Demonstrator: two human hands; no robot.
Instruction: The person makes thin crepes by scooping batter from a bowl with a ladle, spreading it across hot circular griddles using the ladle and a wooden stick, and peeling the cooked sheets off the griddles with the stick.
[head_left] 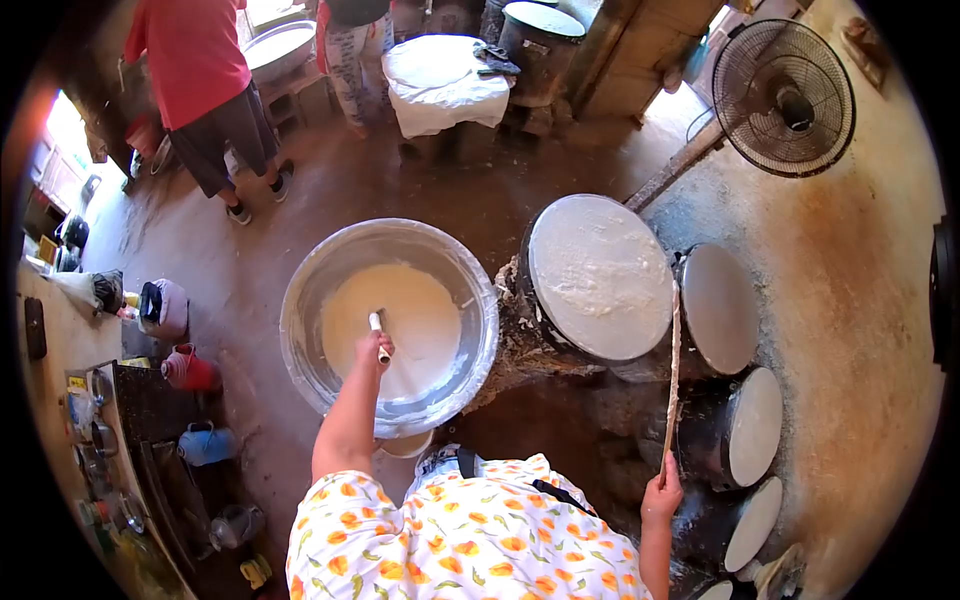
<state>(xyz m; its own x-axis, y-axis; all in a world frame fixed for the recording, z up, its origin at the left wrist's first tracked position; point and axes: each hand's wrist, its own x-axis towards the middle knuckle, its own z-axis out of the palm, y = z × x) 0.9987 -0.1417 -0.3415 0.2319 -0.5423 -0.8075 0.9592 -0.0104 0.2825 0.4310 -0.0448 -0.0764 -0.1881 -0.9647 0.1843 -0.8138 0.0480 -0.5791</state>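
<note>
Listing outward from the hands, we enter first the left hand, its fingers closed around the white handle of a tool held over the basin; whatever the handle ends in, we cannot make out. Second, the right hand, gripping the lower end of a long thin stick, whose far end reaches the near-right edge of the large round top.

Item: one wide basin, in front of the body, holding pale batter-like liquid, its inner walls smeared. Item: one large round top, right of the basin, bearing a pale, uneven layer.

As to progress, we judge the work partway along: the layer covers most of the large top, its middle rough, and a good quantity of liquid remains. The second round top looks smooth; whether it carries a layer, we cannot tell. Two more, the third round top and the fourth round top, show pale faces.

Surroundings: a fan, its pole slanting close behind the large top and crowding that side; a pale container, partly hidden under the basin's near edge, by the feet; a red jug and a blue jug, left; a person in red, well apart.
</note>
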